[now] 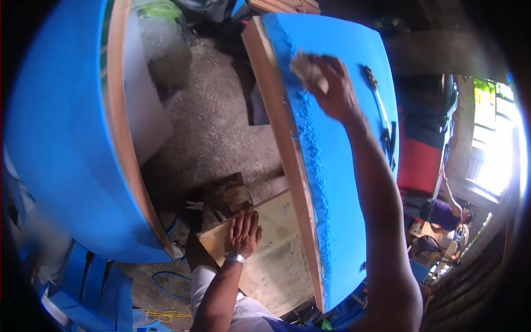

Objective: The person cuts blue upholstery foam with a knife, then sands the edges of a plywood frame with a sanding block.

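My right hand (333, 83) is closed on a small tan block (303, 67), blurred so its exact kind does not show. The block is at a rough strip of blue crumbs (312, 149) running along the edge of a blue panel (343, 166). A brown wooden strip (285, 138) borders that panel. My left hand (243, 232), with a metal wristwatch, lies flat with fingers extended on a pale tan board (276, 254). On the blue panel, right of my forearm, lies a long metal tool with a black handle (379, 102).
A second blue panel (61, 138) with a wooden edge stands at the left. Between the panels is a rough concrete floor (210, 110). Blue slats (83, 282) and a yellow cord (168, 315) are at the lower left. Another person (445, 213) is at the far right.
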The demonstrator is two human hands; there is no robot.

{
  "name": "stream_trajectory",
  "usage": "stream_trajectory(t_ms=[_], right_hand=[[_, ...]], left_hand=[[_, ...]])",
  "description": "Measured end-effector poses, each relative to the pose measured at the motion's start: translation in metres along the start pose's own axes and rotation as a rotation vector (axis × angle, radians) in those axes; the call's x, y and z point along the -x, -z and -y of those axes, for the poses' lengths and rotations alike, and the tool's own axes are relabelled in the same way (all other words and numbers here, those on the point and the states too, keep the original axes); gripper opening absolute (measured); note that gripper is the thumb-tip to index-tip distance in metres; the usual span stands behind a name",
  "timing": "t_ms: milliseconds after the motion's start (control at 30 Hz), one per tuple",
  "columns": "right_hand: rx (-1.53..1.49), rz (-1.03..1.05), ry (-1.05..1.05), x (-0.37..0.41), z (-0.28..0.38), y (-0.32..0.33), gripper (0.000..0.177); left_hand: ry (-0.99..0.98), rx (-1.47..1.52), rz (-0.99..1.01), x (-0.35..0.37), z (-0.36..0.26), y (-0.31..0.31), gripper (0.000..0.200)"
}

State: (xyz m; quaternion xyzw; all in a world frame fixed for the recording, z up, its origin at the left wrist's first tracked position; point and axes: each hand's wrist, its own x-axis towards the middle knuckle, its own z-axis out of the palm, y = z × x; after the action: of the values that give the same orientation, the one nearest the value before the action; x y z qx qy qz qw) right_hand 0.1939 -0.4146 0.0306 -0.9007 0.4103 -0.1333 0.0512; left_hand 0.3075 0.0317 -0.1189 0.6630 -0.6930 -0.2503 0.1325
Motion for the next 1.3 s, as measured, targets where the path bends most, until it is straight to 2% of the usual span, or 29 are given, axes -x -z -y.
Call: stream_trajectory(t_ms=[67, 133, 233, 333, 367, 467, 500, 533, 600, 700, 800, 833, 933, 967, 1000, 1067, 1100, 1267, 1300], right_hand=[[0.066, -0.127, 0.112, -0.057, -0.029, -0.034, 0.056], [0.03, -0.176, 0.153, -0.097, -0.031, -0.046, 0.053], [0.085, -0.035, 0.143, -0.106, -0.032, -0.054, 0.05], [0.051, 0.035, 0.476, -0.091, -0.032, -0.035, 0.035], [0.044, 0.114, 0.378, -0.08, -0.014, -0.019, 0.03], [0.085, 0.22, 0.215, -0.066, -0.008, 0.005, 0.03], [0.089, 0.296, 0.232, -0.076, -0.016, 0.008, 0.046], [0.028, 0.137, 0.391, -0.088, -0.027, 0.004, 0.046], [0.035, -0.019, 0.364, -0.113, -0.034, -0.015, 0.049], [0.065, -0.008, 0.12, -0.119, -0.029, -0.038, 0.043], [0.041, 0.044, 0.289, -0.116, -0.036, -0.046, 0.04], [0.209, 0.165, 0.27, -0.11, -0.035, -0.037, 0.037], [-0.015, 0.165, 0.296, -0.073, -0.019, -0.025, 0.03], [-0.054, 0.228, 0.254, -0.06, -0.017, -0.018, 0.031], [-0.048, 0.113, 0.312, -0.035, -0.011, -0.012, 0.053], [0.0, 0.126, 0.238, 0.004, 0.001, -0.004, 0.059], [0.003, 0.103, 0.151, 0.026, 0.007, -0.003, 0.059], [-0.049, 0.216, -0.033, 0.138, 0.042, 0.03, 0.063], [-0.065, 0.212, -0.056, 0.163, 0.046, 0.035, 0.057]], left_hand=[[-0.003, 0.019, 0.002, 0.004, 0.0, 0.0, 0.055], [-0.007, 0.01, -0.012, 0.004, 0.001, 0.001, 0.057], [-0.018, -0.035, -0.018, 0.004, 0.0, 0.001, 0.058], [-0.025, -0.046, -0.002, 0.004, 0.0, 0.003, 0.058], [-0.034, -0.048, -0.018, 0.004, 0.001, 0.002, 0.057], [-0.024, -0.035, -0.025, 0.003, 0.0, 0.0, 0.056], [-0.032, -0.022, -0.034, 0.004, 0.001, -0.001, 0.056], [-0.035, -0.017, -0.036, 0.004, 0.001, 0.0, 0.056], [-0.035, -0.008, -0.038, 0.004, 0.001, 0.0, 0.056], [-0.028, -0.016, -0.017, 0.004, 0.001, 0.0, 0.057], [-0.024, 0.019, 0.01, 0.005, 0.002, 0.001, 0.057], [-0.021, 0.036, 0.006, 0.004, 0.002, 0.001, 0.057], [-0.025, 0.014, -0.074, 0.004, 0.001, -0.005, 0.056], [-0.026, 0.033, -0.056, 0.004, 0.002, -0.003, 0.056], [-0.021, 0.032, -0.049, 0.003, 0.001, -0.003, 0.056], [-0.01, 0.026, -0.024, 0.004, 0.0, -0.003, 0.056], [-0.005, 0.03, -0.018, 0.005, 0.0, -0.004, 0.057], [-0.014, 0.007, -0.028, 0.002, -0.001, 0.0, 0.06], [-0.014, -0.006, -0.015, 0.002, -0.001, 0.003, 0.06]])
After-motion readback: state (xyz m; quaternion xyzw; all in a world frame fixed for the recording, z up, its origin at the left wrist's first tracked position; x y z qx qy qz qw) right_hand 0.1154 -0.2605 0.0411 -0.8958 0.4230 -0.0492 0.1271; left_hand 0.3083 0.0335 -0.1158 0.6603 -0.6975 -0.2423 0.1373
